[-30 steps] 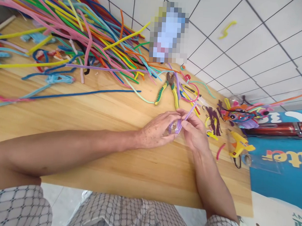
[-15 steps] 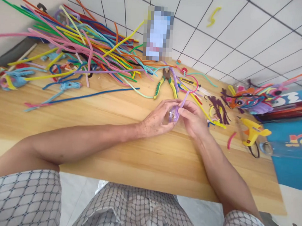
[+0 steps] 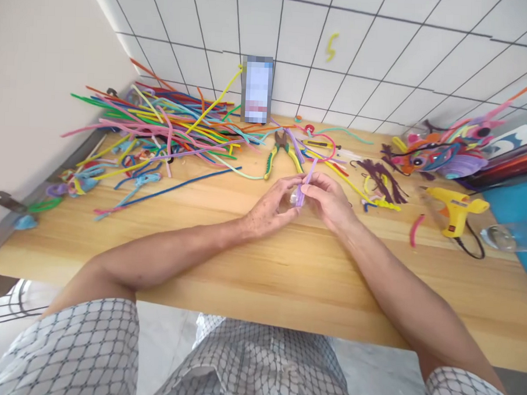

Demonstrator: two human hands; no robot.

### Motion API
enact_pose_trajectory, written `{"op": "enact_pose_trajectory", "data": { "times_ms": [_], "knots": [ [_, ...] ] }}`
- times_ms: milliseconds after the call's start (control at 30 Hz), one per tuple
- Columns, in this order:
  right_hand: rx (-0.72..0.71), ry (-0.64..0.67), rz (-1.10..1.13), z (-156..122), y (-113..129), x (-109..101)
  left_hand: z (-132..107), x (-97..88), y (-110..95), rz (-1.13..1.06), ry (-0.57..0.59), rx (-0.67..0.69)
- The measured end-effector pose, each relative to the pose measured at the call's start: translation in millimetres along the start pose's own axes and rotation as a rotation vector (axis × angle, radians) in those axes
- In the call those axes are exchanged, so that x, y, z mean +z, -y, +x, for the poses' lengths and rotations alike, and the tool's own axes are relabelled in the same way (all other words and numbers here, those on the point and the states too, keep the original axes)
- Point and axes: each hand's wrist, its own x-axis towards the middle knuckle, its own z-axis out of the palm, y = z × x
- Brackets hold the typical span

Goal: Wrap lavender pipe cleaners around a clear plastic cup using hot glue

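At the far left of the worktop [image 3: 225,277], curled offcuts [image 3: 78,180] in light blue and purple lie near the edge. Behind them, a large heap of pipe cleaners [image 3: 162,126] in many colours fans out toward the tiled wall [image 3: 383,45]. One long dark-blue stem [image 3: 176,185] lies apart from the heap, flat on the wood. Pliers [image 3: 283,154] with yellow-and-green handles lie just beyond my hands, nose toward the wall.

Centre: my left hand [image 3: 272,206] rests on the wood, fingers curled in. Its thumb and fingertips are closed on the lower end of a purple pipe cleaner [image 3: 307,175]. Something small and clear shows at that pinch; I cannot tell what it is. The purple pipe cleaner rises between the two hands, its free end tilted slightly right and clear of the wood. My right hand [image 3: 331,200] meets the left, fingers closed on the same stem just above the left's grip. The two hands touch.

Right of the hands, dark purple strands [image 3: 380,179] lie on the wood with yellow bits [image 3: 379,204] beside them. A short pink piece [image 3: 414,229] lies alone, farther right. Just beyond it, a yellow glue gun [image 3: 455,207] lies on its side, black cord trailing. A colourful pipe-cleaner figure [image 3: 440,157] sits at the back right, near the wall.
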Motion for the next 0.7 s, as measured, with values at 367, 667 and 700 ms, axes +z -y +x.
{"op": "enact_pose_trajectory", "data": {
  "times_ms": [367, 667, 700],
  "knots": [
    [0.005, 0.007, 0.021, -0.6, 0.5, 0.8, -1.6, -1.9, -1.2, -0.054, 0.031, -0.058],
    [-0.012, 0.003, 0.017, -2.6, 1.5, 2.3, -2.1, 0.0, -3.8, -0.081, 0.005, -0.088],
    [-0.016, 0.005, 0.015, -2.5, 1.3, 2.1, -2.2, -0.1, -4.2, -0.075, 0.005, -0.088]
  ]
}}
